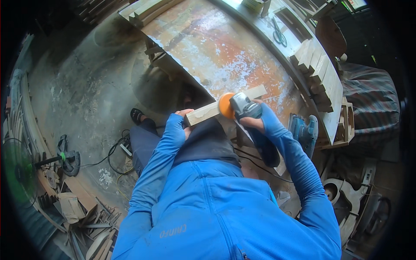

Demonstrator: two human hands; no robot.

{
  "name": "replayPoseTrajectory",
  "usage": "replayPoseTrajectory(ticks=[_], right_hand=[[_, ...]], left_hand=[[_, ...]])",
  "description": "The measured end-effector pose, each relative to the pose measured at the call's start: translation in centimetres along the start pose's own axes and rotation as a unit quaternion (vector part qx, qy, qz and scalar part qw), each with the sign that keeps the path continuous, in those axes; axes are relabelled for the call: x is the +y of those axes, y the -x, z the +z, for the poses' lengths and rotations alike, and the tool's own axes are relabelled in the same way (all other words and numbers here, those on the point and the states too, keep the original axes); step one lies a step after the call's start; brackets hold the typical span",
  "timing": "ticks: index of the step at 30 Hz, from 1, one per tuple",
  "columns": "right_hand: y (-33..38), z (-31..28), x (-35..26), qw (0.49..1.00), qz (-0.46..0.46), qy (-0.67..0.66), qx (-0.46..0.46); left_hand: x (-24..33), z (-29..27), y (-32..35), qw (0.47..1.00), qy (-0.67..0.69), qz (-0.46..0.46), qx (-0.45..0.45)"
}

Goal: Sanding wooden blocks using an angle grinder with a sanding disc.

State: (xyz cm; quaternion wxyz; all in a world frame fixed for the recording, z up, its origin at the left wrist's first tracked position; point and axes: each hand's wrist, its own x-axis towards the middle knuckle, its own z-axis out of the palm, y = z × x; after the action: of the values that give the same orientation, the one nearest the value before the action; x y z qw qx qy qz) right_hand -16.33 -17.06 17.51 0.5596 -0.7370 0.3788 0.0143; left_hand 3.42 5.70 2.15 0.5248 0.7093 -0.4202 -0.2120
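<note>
In the head view, we see the left hand (182,114) closed round the left end of the wooden bar (202,114) at frame centre and the right hand (253,123) wrapped round the grinder (245,105), whose orange disc (225,105) could, we judge, kick the bar loose if it caught an edge.

Matt wooden block (203,113), grinder (245,105) of smooth metal and plastic, rough, patchy bench (225,47), matt cloth jacket (190,203).
</note>
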Motion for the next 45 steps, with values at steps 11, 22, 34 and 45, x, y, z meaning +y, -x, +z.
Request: replayPoseTrajectory(ticks=[11,22,34,45], right_hand=[[-1.4,-9.8,5.4,0.982,0.064,-0.036,0.176],[0.5,0.4,1.2,0.998,-0.038,0.008,-0.057],[-0.2,4.6,-1.9,0.985,-0.076,0.113,-0.105],[-0.5,5.6,-3.1,0.988,-0.065,0.059,-0.123]], left_hand=[[-0.8,0.1,0.2,1.0,0.009,0.008,0.009],[-1.0,1.1,0.8,1.0,0.001,0.017,0.023],[-0.9,1.0,1.3,0.999,0.012,-0.017,0.03],[0.0,0.8,1.0,0.995,0.077,-0.066,0.016]])
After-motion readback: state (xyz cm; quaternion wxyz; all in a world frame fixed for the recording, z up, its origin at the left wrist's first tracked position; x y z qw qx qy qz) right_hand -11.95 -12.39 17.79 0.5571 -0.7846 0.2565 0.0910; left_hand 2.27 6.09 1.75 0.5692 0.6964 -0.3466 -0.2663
